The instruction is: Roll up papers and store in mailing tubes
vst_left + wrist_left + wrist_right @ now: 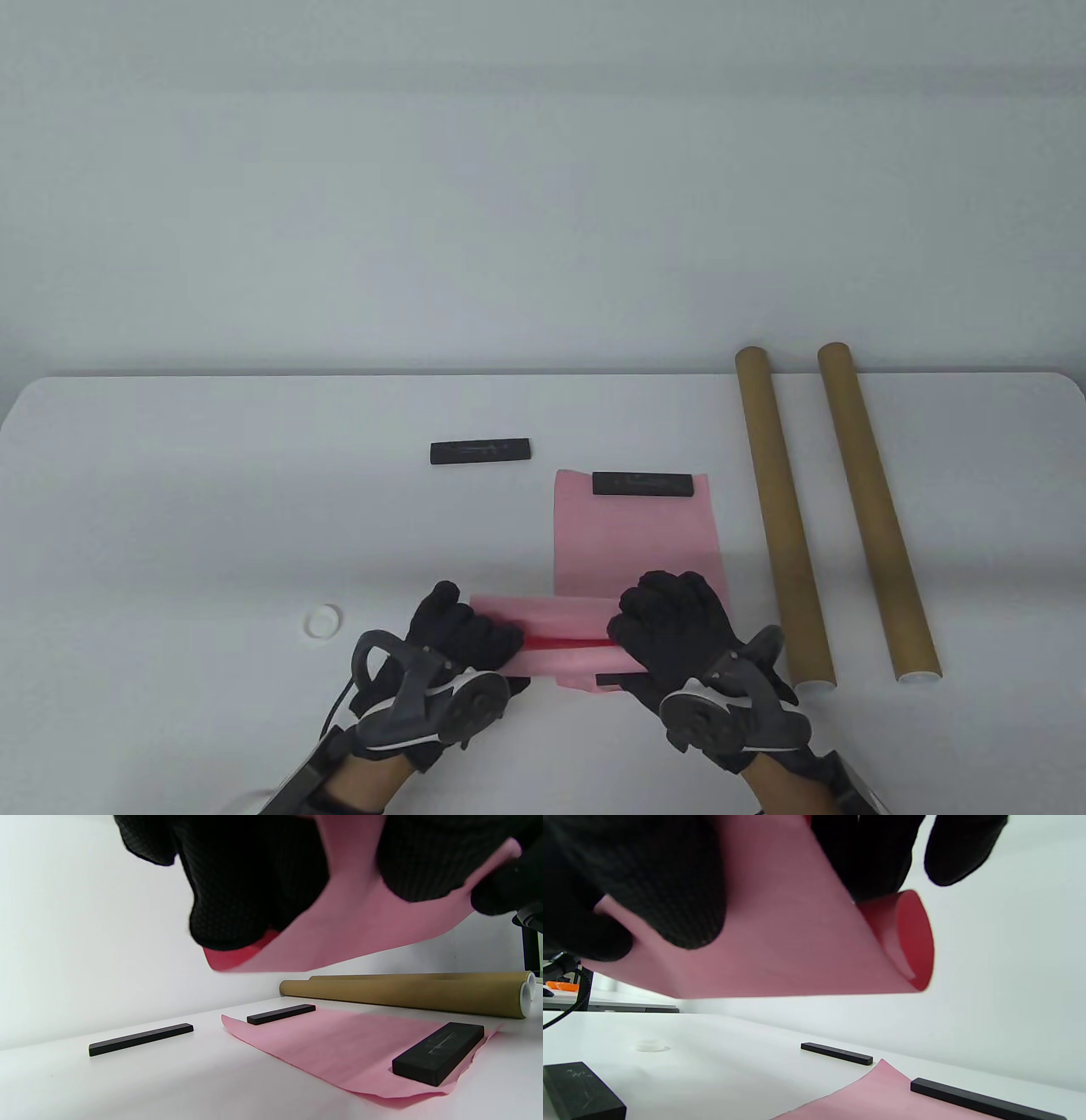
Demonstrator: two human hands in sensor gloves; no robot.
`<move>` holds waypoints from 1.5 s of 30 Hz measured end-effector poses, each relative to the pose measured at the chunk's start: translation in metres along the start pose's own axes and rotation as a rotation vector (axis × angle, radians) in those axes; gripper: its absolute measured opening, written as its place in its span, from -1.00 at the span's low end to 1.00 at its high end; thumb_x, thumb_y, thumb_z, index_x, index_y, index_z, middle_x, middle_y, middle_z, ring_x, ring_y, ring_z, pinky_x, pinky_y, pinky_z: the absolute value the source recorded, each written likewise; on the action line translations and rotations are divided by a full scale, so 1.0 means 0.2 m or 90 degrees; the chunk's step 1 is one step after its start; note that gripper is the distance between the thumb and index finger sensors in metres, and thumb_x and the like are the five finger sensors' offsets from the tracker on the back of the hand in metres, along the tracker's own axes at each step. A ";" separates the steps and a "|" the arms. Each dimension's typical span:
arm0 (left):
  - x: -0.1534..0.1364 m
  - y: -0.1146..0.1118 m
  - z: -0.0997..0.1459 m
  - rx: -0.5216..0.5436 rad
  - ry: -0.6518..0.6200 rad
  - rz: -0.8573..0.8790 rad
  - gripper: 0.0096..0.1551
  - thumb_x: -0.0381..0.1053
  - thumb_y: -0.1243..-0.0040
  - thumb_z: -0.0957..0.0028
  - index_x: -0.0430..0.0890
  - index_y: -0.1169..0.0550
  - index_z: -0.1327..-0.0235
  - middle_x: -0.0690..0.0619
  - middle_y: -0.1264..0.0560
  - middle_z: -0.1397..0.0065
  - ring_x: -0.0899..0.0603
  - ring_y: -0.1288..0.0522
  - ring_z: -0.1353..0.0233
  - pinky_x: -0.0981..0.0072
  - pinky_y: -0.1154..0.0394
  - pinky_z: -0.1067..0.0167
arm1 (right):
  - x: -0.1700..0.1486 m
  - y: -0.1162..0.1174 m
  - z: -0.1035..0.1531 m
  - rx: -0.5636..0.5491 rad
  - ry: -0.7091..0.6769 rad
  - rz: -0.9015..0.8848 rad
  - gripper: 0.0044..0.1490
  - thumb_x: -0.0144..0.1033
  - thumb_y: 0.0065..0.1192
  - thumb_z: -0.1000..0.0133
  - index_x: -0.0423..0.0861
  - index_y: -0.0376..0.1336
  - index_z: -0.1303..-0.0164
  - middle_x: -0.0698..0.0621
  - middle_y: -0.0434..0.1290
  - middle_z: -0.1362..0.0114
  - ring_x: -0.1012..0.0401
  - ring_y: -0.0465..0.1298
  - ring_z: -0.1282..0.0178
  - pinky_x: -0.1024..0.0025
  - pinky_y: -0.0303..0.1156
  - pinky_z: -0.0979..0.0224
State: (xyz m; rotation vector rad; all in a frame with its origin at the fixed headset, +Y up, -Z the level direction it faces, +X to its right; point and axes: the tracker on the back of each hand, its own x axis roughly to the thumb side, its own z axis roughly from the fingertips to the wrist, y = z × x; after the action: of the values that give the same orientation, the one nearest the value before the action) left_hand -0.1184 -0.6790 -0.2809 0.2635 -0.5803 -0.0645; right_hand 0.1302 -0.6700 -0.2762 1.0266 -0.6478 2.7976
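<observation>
White surface (170, 475), two mailing tubes (785, 518) right. Pink paper roll (551, 620) lifted at near edge, both grips curled round its ends: left hand (462, 632), right hand (674, 615). Risk: uneven rolling, coning, loose roll jamming tube.

Pink paper (636, 543), brown tubes (780, 518), black bars (480, 451), white cap (322, 620), black-gloved hands (462, 632).

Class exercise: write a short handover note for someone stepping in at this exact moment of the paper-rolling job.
Left hand and right hand both grip a partly rolled pink sheet, lifted off the table.
A second pink sheet lies flat under two black weights. A third weight lies apart.
Two mailing tubes lie at right; a white cap at left.
Done: rolling begun.
Left: finish the roll, tube it, then the second sheet.
</observation>
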 end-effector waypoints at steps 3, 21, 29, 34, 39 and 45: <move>0.02 -0.01 0.00 0.008 -0.009 -0.029 -0.21 0.43 -0.31 0.25 0.14 -0.51 -0.26 0.19 -0.66 -0.13 -0.01 -0.67 -0.23 -0.11 -0.33 -0.46 | -0.02 0.01 0.00 0.022 0.006 -0.012 -0.37 0.23 0.48 0.06 -0.06 0.56 0.07 -0.09 0.60 -0.29 -0.20 0.52 -0.44 -0.40 0.34 -0.43; 0.02 -0.02 0.00 -0.025 -0.032 -0.009 -0.20 0.43 -0.29 0.25 0.13 -0.50 -0.27 0.18 -0.66 -0.11 -0.01 -0.67 -0.22 -0.12 -0.32 -0.47 | -0.02 0.00 -0.01 0.041 -0.002 -0.011 -0.36 0.27 0.41 0.03 -0.09 0.60 0.17 -0.10 0.62 -0.27 -0.21 0.54 -0.44 -0.44 0.31 -0.43; 0.01 0.00 0.00 -0.009 -0.019 0.001 -0.36 0.41 -0.33 0.25 0.13 -0.64 -0.04 0.26 -0.73 0.25 0.08 -0.76 0.10 -0.06 -0.41 -0.43 | -0.01 0.01 -0.01 0.052 -0.005 0.005 -0.08 0.23 0.53 0.09 -0.13 0.39 -0.34 -0.21 0.39 -0.54 -0.33 0.36 -0.56 -0.47 0.25 -0.45; -0.02 -0.02 -0.01 -0.038 -0.010 0.039 -0.30 0.49 -0.20 0.27 0.13 -0.68 -0.02 0.26 -0.75 0.27 0.07 -0.77 0.12 -0.05 -0.43 -0.42 | 0.00 0.01 -0.01 0.040 -0.009 -0.007 -0.33 0.01 0.55 0.02 -0.08 0.46 -0.22 -0.16 0.44 -0.51 -0.28 0.38 -0.57 -0.44 0.26 -0.46; 0.01 0.00 0.01 0.005 -0.024 -0.018 -0.16 0.44 -0.33 0.28 0.14 -0.49 -0.30 0.18 -0.65 -0.15 -0.02 -0.67 -0.24 -0.12 -0.33 -0.47 | -0.02 0.02 -0.01 0.052 0.004 -0.024 -0.38 0.20 0.44 0.02 -0.09 0.57 0.08 -0.12 0.59 -0.32 -0.22 0.52 -0.46 -0.43 0.31 -0.43; 0.00 0.00 0.00 0.006 -0.023 -0.015 -0.33 0.38 -0.34 0.24 0.14 -0.60 -0.13 0.24 -0.71 0.10 0.05 -0.74 -0.04 -0.08 -0.38 -0.44 | -0.03 0.01 -0.01 0.047 0.003 -0.069 -0.21 0.36 0.39 0.06 -0.12 0.59 0.05 -0.14 0.59 -0.33 -0.25 0.51 -0.46 -0.44 0.31 -0.43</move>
State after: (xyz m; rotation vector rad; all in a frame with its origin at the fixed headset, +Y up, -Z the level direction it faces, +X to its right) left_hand -0.1182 -0.6793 -0.2804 0.2792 -0.6134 -0.0890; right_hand 0.1335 -0.6713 -0.2815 1.0338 -0.4756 2.7485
